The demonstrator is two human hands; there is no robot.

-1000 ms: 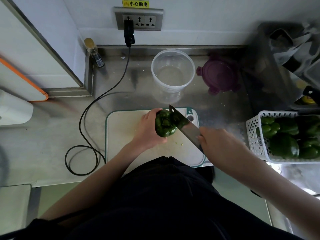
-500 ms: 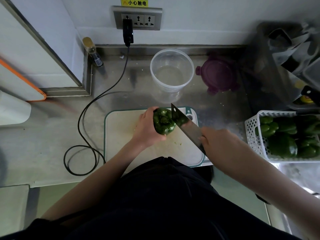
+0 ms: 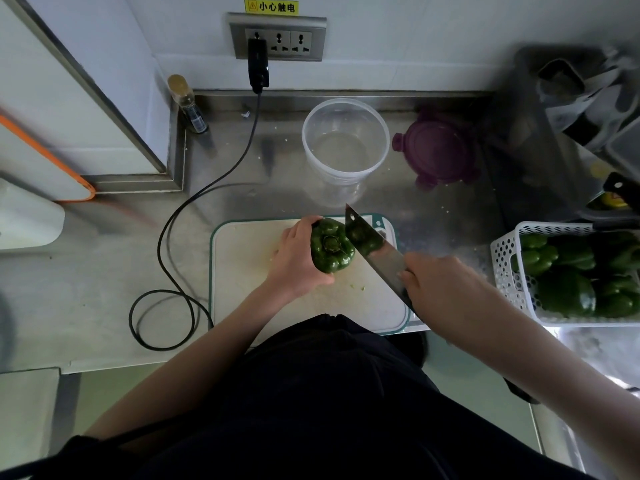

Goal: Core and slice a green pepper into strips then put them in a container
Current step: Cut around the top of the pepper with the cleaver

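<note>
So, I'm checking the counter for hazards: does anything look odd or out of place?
Yes: a black cord from the wall socket lies looped on the counter, beside the cutting board.

Steel counter [image 3: 104, 271], cutting board [image 3: 242, 292], clear container [image 3: 344, 150], purple lid [image 3: 438, 150], basket [image 3: 509, 271], cable [image 3: 162, 244]

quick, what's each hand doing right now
Left hand: grips the green pepper on the cutting board.
Right hand: grips the knife.
</note>
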